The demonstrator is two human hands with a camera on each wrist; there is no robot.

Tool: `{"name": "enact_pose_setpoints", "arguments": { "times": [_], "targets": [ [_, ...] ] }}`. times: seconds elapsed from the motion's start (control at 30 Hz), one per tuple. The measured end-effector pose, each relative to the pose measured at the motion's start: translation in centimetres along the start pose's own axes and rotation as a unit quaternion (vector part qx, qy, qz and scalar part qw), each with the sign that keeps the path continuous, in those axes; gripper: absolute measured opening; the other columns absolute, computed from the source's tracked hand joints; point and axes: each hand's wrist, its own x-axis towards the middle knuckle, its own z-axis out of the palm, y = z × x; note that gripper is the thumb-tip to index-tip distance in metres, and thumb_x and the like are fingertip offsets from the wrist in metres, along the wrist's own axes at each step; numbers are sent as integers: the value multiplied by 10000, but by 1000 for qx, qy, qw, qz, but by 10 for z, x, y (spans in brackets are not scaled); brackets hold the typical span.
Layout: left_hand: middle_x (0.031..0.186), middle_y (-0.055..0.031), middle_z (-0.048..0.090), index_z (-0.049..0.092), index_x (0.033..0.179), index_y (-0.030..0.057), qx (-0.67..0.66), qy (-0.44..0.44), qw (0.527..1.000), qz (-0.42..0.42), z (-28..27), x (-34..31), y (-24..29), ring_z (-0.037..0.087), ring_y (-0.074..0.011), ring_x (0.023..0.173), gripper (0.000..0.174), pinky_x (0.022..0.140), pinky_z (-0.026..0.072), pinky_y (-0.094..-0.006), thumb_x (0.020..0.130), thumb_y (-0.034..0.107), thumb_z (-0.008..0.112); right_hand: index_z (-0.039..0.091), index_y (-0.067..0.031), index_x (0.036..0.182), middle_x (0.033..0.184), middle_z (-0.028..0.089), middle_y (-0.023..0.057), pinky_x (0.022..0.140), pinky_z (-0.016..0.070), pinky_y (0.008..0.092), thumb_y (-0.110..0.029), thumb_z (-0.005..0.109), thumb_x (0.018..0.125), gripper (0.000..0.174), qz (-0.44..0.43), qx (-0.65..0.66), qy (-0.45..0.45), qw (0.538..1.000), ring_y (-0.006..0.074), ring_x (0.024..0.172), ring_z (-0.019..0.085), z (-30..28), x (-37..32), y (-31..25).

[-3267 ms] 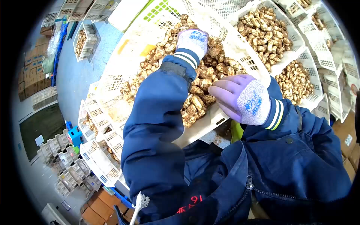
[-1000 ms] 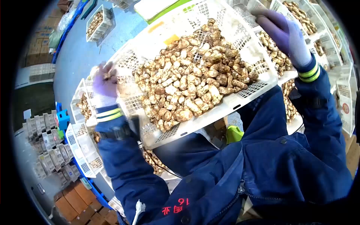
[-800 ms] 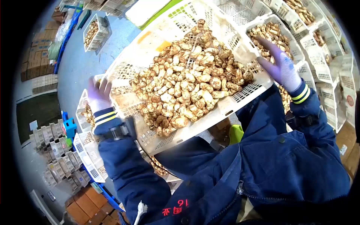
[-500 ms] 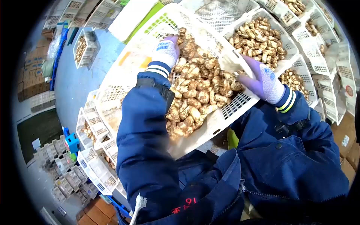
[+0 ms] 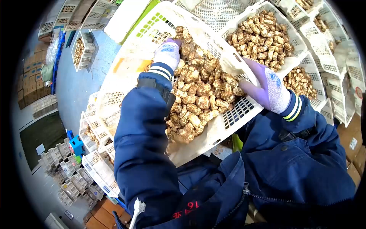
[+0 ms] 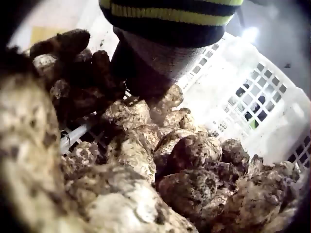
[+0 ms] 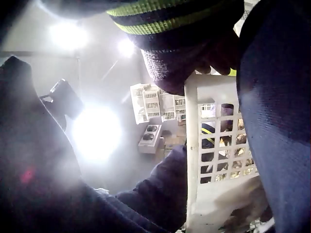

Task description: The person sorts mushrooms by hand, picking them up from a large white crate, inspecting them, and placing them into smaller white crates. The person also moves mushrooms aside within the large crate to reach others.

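Observation:
A large white plastic crate (image 5: 206, 143) holds a heap of knobbly brown-and-cream pieces (image 5: 200, 101), which look like small tubers or mushrooms. My left hand (image 5: 168, 54), in a white-and-purple glove, reaches into the far part of the heap, its fingertips hidden among the pieces. In the left wrist view the same hand (image 6: 150, 63) points down into the dirt-flecked pieces (image 6: 194, 155). At the crate's right end my gloved right hand (image 5: 268, 84) grips the rim, thumb inside and fingers outside. The right wrist view has this hand (image 7: 170, 70) over the crate's slotted wall (image 7: 223, 141).
More filled crates stand at the right, one with longer pieces (image 5: 263, 40) and one with small pieces (image 5: 301, 82). Crates (image 5: 101, 171) stand low at the left. A lone crate (image 5: 82, 51) sits on the blue floor (image 5: 101, 53). Cardboard boxes (image 5: 103, 213) lie at lower left.
About a second ago both hands were off the crate, out to either side. Since then the left hand has come right into the heap and the right hand has taken the rim.

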Motion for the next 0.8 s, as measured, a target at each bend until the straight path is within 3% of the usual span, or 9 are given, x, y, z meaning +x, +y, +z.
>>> {"name": "enact_pose_setpoints", "arguments": {
  "times": [0.13,0.23,0.33,0.37,0.43,0.47,0.5,0.53,0.8],
  "targets": [
    [1067,-191,664,586,1254,100,-281,49,958,-44,-2,-11,-27,676,-330,883,420,765,560,-391,845,26,519,475,68,1295,1029,621,256,826,497,399,-216,612,851,545,-18,-9,20,1000,366,953,628,1,0,1],
    [925,-182,656,568,1217,-54,-745,84,656,-87,-11,-40,-50,677,-243,801,377,640,549,-249,881,66,446,479,67,1291,1040,627,256,830,498,395,-214,616,848,542,-2,10,8,1000,366,953,632,-1,0,-3],
    [861,-185,633,580,1076,-96,-858,46,499,-116,-16,-42,-49,664,-264,822,327,627,546,-296,930,175,470,482,68,1290,1067,631,250,844,495,395,-197,611,850,530,-29,30,17,999,352,973,634,2,1,3],
    [961,-200,619,579,1051,-80,-818,38,565,-98,-6,-28,-57,646,-308,832,343,662,543,-359,947,237,499,481,68,1290,1070,630,249,846,494,394,-194,610,851,527,-24,31,15,999,352,975,633,2,1,2],
    [987,-210,661,594,1194,13,-501,57,859,-92,-12,-11,-34,653,-292,858,396,713,532,-360,924,300,557,481,68,1290,1075,628,249,851,491,394,-186,606,852,522,-12,31,11,999,352,979,631,1,1,-2],
    [1021,-217,674,583,1262,60,-280,81,956,-41,-16,-8,-22,660,-300,889,435,761,533,-373,914,320,573,480,68,1290,1075,626,250,853,490,394,-185,606,852,521,-14,26,13,999,355,980,630,0,1,-3],
    [1117,-224,653,520,1358,137,-102,68,991,-45,-17,-1,-11,652,-313,1005,500,870,507,-382,907,347,574,480,68,1290,1074,625,251,854,489,395,-183,605,852,520,-17,21,15,1000,358,981,628,0,2,-3],
    [1155,-232,637,526,1350,124,-62,10,997,-55,-20,6,-4,616,-353,1090,490,944,474,-423,916,349,558,480,68,1290,1074,623,251,856,488,395,-181,605,852,519,-19,16,15,1000,360,981,626,0,2,-4],
    [1173,-166,652,571,1243,78,-24,-3,996,-84,-18,25,4,622,-314,1095,469,932,491,-435,899,392,625,480,107,1262,1065,614,265,853,486,417,-201,623,853,532,-19,22,12,1000,388,991,612,0,3,0]
  ]
}}
